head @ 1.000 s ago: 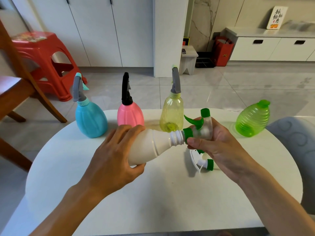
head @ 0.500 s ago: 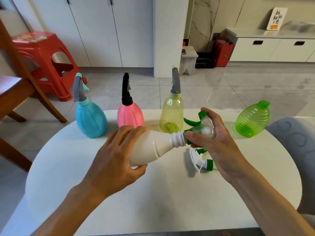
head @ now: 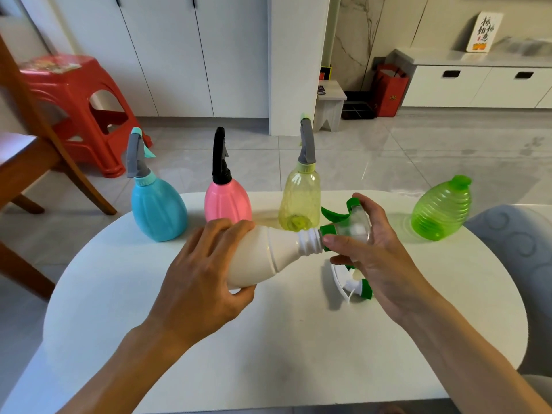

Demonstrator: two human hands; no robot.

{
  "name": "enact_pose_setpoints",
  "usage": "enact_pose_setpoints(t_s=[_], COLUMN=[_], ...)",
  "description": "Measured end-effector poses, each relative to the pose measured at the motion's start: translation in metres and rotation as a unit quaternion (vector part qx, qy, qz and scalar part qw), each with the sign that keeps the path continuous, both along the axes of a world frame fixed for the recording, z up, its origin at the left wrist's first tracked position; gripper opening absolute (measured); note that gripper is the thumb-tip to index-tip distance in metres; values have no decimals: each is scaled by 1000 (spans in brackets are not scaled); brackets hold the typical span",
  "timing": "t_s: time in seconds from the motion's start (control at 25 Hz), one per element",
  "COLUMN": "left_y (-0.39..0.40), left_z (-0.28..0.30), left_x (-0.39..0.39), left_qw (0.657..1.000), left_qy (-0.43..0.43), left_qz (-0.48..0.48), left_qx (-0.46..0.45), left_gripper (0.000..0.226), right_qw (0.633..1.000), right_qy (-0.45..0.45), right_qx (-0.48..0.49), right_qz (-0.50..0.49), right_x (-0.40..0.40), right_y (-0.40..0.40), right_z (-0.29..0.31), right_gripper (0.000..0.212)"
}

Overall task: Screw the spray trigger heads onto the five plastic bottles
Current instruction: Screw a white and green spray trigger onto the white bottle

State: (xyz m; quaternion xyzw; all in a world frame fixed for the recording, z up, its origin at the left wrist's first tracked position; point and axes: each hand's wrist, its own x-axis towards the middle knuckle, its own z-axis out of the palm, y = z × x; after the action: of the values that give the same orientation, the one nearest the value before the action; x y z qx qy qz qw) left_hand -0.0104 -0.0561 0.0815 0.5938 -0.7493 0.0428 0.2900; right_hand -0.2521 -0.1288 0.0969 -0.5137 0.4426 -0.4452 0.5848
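Note:
My left hand [head: 203,273] grips a white bottle [head: 268,255] held on its side above the round white table [head: 268,354], its threaded neck pointing right. My right hand [head: 373,255] holds a clear spray head with green trigger and collar [head: 349,222] at that neck. A second white and green spray head [head: 354,286] lies on the table under my right hand. A blue bottle [head: 158,210], a pink bottle [head: 227,201] and a yellow bottle [head: 300,198] stand at the table's far side with trigger heads on. At the right a green bottle [head: 439,210] stands with a cap.
A wooden chair [head: 35,150] and a red plastic stool [head: 80,106] stand off the table's left. A grey cushioned seat [head: 519,243] is at the right edge. White cabinets and a tiled floor lie beyond.
My right hand has turned around the spray head at the white bottle's neck, and the green trigger now points up and to the left. The left hand keeps the bottle nearly still.

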Motion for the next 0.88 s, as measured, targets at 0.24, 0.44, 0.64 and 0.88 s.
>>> enact_pose_setpoints(t_s=[0.24,0.44,0.64,0.88], left_y=[0,1,1,0], left_z=[0,-1,-2,-2], left_x=[-1,-2,-2,-2], left_qw=[1000,1000,1000,1000], left_qy=[-3,-6,-8,-5], left_qz=[1,0,1,7], left_qx=[7,8,4,5], left_gripper=[92,94,95,93], right_qw=[1000,1000,1000,999], right_qy=[-3,4,-1,-24], right_qx=[15,9,18,30], right_qz=[-10,-29,-15,-8], right_x=[1,1,-1,0], right_y=[-1,-1,-1,0], right_z=[-3,-1,-1,0], right_gripper=[64,53,57,65])
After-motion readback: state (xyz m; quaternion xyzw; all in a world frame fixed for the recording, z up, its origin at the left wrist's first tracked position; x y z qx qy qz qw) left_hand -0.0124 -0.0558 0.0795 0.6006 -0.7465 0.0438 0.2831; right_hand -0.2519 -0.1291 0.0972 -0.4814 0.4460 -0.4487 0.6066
